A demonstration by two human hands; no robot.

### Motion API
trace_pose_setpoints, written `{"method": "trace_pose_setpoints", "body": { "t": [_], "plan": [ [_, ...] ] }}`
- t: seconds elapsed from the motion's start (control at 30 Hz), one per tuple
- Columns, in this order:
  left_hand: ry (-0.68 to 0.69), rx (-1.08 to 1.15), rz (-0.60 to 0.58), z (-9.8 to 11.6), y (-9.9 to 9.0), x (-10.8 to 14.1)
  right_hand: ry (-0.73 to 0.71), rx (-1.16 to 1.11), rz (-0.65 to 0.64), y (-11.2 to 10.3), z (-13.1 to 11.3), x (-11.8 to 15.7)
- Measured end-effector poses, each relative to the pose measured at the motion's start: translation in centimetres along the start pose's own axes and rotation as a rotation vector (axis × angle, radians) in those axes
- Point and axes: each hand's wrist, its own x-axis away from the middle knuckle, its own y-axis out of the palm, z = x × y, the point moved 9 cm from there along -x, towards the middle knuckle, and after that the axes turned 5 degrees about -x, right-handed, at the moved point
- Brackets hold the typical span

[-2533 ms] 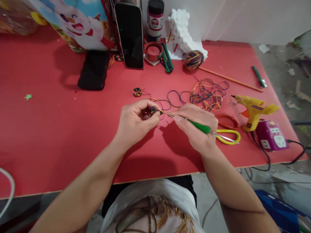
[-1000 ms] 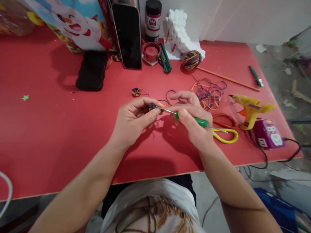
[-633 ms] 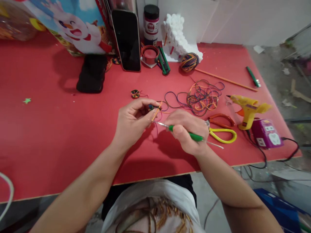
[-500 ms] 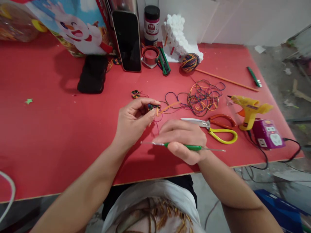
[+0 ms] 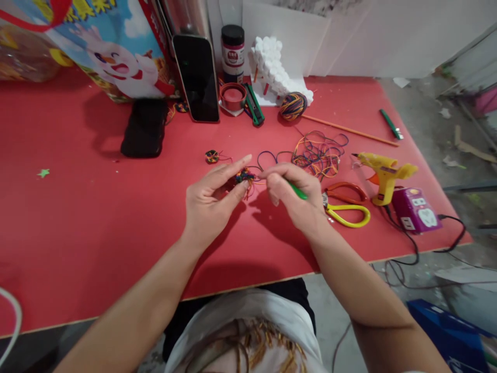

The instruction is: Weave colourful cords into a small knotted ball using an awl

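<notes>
pinching a small yarn piece (image 5: 244, 175), the left hand (image 5: 209, 201) could drop it if the right hand (image 5: 298, 208), curled around a green-handled tool (image 5: 298, 192), tugs.

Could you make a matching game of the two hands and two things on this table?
1. left hand
2. right hand
3. yellow plastic glue gun
4. round multicoloured yarn ball

A. beside a boxy purple device
B. holding a slim green-handled tool
C. beside a lumpy white model
D. holding a small multicoloured yarn piece

Pairs: 1-D, 2-B, 3-A, 4-C
</notes>
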Motion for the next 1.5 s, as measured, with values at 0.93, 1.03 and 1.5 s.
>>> {"method": "trace_pose_setpoints", "body": {
  "t": [0.93, 1.03, 1.5],
  "plan": [
    [-0.383, 0.290, -0.039, -3.8, 1.6, 0.1, 0.144, -0.057, -0.092, 0.8, 1.9, -0.4],
    [-0.408, 0.320, -0.033, -4.3, 1.6, 0.2, 0.148, -0.082, -0.127, 1.1, 2.2, -0.4],
    [-0.369, 0.218, -0.066, -4.2, 1.4, -0.2, 0.109, 0.059, -0.158, 1.1, 2.1, -0.4]
  ]
}}
